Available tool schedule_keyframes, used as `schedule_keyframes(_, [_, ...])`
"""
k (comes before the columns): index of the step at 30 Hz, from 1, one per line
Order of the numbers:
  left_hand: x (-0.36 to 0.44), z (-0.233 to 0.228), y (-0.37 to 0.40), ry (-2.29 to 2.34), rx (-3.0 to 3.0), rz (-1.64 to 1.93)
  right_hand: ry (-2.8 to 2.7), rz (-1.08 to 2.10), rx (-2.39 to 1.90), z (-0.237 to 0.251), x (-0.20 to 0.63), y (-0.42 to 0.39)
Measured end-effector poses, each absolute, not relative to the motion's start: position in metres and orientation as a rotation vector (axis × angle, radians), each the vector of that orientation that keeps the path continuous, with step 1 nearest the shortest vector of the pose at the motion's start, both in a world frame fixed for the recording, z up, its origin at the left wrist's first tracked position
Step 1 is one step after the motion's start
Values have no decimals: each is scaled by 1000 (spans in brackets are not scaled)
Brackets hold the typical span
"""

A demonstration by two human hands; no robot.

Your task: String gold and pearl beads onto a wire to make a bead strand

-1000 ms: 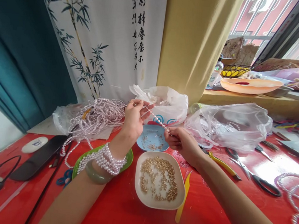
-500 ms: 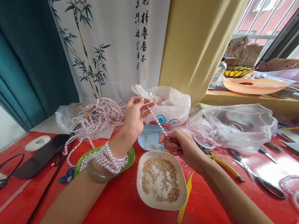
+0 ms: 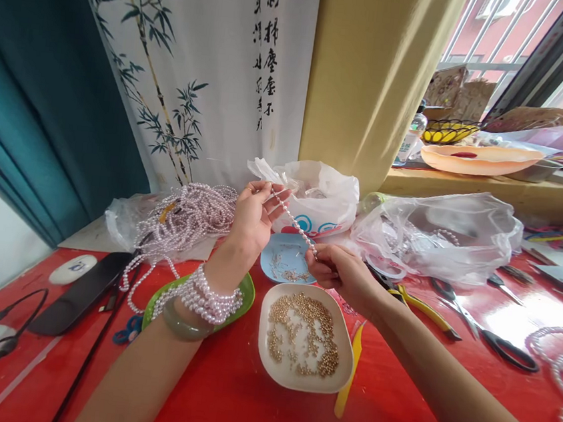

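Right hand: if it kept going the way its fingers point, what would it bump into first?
Probably the left hand. The right hand points up-left along the pearl strand both pinch; depth is unclear.

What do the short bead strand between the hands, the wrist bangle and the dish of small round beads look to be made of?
Bead strand: glossy white beads, pearl or imitation; the sheen can't settle which. Bangle: smooth, translucent grey-green, likely jade or glass. Dish: matte cream, plastic or ceramic, unclear. Small round beads: shiny gold, apparently metal.
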State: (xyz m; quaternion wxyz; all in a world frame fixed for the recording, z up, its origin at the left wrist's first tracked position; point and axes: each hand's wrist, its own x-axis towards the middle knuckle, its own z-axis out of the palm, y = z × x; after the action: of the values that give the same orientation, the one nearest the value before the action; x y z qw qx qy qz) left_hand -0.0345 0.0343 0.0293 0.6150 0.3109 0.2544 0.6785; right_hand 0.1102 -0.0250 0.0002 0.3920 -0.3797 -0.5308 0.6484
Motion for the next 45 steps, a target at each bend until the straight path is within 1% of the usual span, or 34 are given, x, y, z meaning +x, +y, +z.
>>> schedule_keyframes(12, [-38, 30, 40, 576, 508, 1445, -1388, 1479, -979, 0, 112, -23])
schedule_keyframes(20, [-35, 30, 37, 524, 519, 1413, -1435, 1497, -915, -1, 110, -24])
schedule_keyframes(28, [-37, 27, 41, 506, 513, 1375, -1311, 1545, -981, -2, 111, -20])
schedule_keyframes(33, [-37, 25, 43, 455, 537, 1396, -1323, 1508, -1077, -6, 110, -21])
schedule_keyframes(35, [-35, 24, 43, 409, 578, 1402, -1331, 1446, -1154, -5, 110, -22])
schedule_keyframes(38, [-31, 23, 42, 351, 650, 1370, -1204, 1359, -1182, -4, 116, -18])
schedule_keyframes(45, [-27, 19, 43, 359, 700, 1360, -849, 1202, -1011, -12, 155, 10])
